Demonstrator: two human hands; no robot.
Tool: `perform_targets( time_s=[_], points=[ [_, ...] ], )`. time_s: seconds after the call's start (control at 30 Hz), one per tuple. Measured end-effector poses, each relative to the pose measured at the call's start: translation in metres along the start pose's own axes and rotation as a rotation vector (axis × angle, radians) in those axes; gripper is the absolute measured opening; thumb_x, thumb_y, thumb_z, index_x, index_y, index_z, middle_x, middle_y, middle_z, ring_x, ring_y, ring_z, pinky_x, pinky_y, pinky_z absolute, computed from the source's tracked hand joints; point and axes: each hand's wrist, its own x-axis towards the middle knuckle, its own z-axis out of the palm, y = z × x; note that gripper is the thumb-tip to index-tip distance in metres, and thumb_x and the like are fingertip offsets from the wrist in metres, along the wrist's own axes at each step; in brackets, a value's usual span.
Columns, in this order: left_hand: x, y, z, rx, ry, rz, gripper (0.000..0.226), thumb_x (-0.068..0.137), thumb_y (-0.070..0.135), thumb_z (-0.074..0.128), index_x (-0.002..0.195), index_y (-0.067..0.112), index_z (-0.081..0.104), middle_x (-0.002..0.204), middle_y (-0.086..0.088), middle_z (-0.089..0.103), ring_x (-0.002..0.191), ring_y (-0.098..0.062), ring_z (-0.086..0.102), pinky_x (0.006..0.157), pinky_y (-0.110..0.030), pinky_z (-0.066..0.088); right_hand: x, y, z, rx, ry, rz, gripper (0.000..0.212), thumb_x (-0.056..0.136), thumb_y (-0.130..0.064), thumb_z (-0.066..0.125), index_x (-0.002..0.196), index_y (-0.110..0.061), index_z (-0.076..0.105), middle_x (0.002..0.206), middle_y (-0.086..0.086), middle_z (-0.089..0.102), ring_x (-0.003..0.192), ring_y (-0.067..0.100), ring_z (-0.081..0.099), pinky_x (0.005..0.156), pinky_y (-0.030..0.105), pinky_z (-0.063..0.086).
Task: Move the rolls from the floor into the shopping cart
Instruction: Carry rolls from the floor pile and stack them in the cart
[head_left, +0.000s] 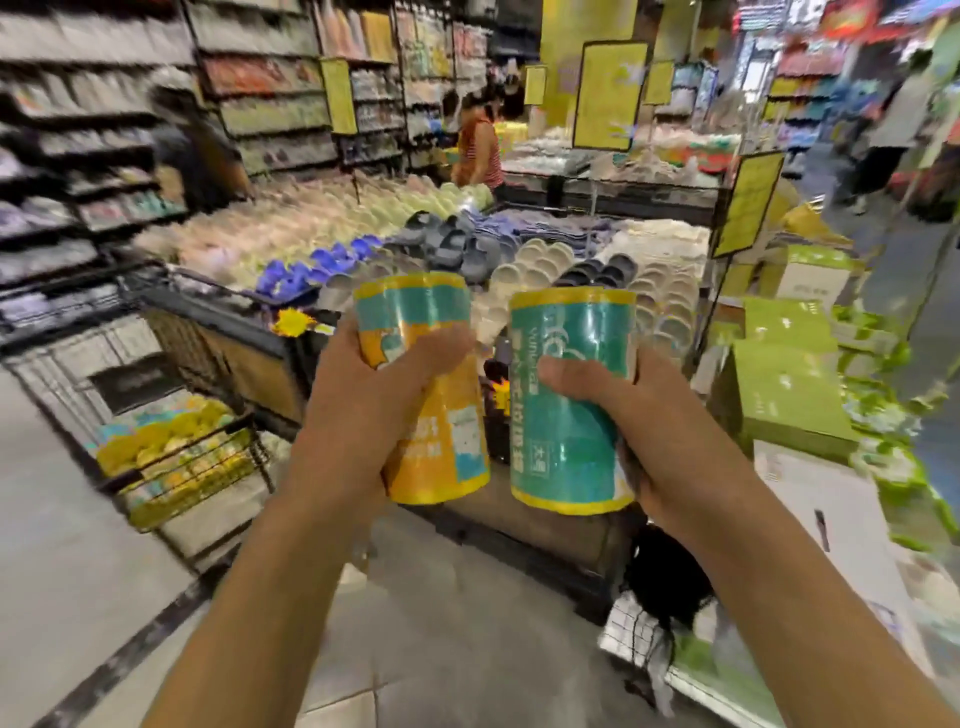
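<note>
My left hand grips a roll wrapped in teal and yellow film, held upright at chest height in the middle of the view. Beside it my right hand grips a second roll, mostly teal with yellow rims, also upright. The two rolls are close together but apart. The shopping cart, a dark wire basket, stands low at the left with several yellow and teal rolls inside it. The whole view is blurred by motion.
A low display of slippers fills the space ahead behind a dark-edged bin. Green cartons are stacked at the right. Shelving runs along the left. A person in a red striped top stands farther back.
</note>
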Motion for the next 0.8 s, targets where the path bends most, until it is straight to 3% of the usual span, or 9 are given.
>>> perform_targets(
  time_s=[0.13,0.23,0.33,0.53,0.7,0.8],
  points=[
    [0.015,0.010,-0.085,-0.020,0.161,0.041,0.071,0.052,0.042,0.082,0.118,0.022,0.065,0.095,-0.003,0.077,0.083,-0.024,0.076,0.069,-0.046,0.062,0.036,0.011,0.081,0.021,-0.138,0.023,0.049,0.066,-0.022,0.089,0.111,-0.021,0.070,0.100,0.004,0.079,0.090,0.024,0.077,0.073,0.041,0.063],
    [0.026,0.012,-0.145,-0.011,0.231,0.061,0.055,0.066,0.032,0.086,0.117,0.022,0.065,0.094,-0.003,0.076,0.081,-0.023,0.075,0.068,-0.045,0.061,0.061,0.021,0.139,0.022,-0.221,0.037,0.053,0.064,-0.023,0.089,0.113,-0.019,0.069,0.101,0.006,0.079,0.090,0.025,0.077,0.075,0.044,0.063],
    [0.035,0.014,-0.199,0.012,0.294,0.087,0.061,0.067,0.032,0.085,0.122,0.016,0.063,0.100,-0.011,0.073,0.083,-0.030,0.074,0.066,-0.044,0.060,0.086,0.032,0.190,0.013,-0.304,0.040,0.052,0.067,-0.024,0.085,0.116,-0.017,0.069,0.102,0.006,0.079,0.091,0.025,0.077,0.074,0.043,0.063],
    [0.061,0.014,-0.267,0.056,0.445,0.131,0.044,0.080,0.026,0.079,0.119,0.016,0.061,0.087,-0.001,0.070,0.075,-0.018,0.074,0.063,-0.039,0.062,0.142,0.057,0.259,0.067,-0.462,0.104,0.054,0.073,-0.018,0.082,0.124,-0.011,0.065,0.105,0.009,0.077,0.090,0.025,0.076,0.068,0.036,0.061],
    [0.114,-0.003,-0.293,0.051,0.532,0.090,0.062,0.067,0.032,0.083,0.122,0.016,0.060,0.107,-0.012,0.073,0.092,-0.033,0.074,0.074,-0.056,0.062,0.212,0.082,0.289,0.048,-0.553,0.137,0.056,0.070,-0.021,0.082,0.123,-0.012,0.065,0.106,0.008,0.078,0.093,0.027,0.077,0.067,0.036,0.062],
    [0.155,-0.018,-0.302,0.034,0.631,0.069,0.061,0.064,0.032,0.085,0.118,0.018,0.062,0.108,-0.013,0.073,0.093,-0.033,0.074,0.077,-0.060,0.061,0.262,0.098,0.304,0.050,-0.606,0.148,0.059,0.070,-0.020,0.085,0.124,-0.011,0.064,0.106,0.010,0.077,0.094,0.029,0.076,0.068,0.037,0.062]
  ],
)
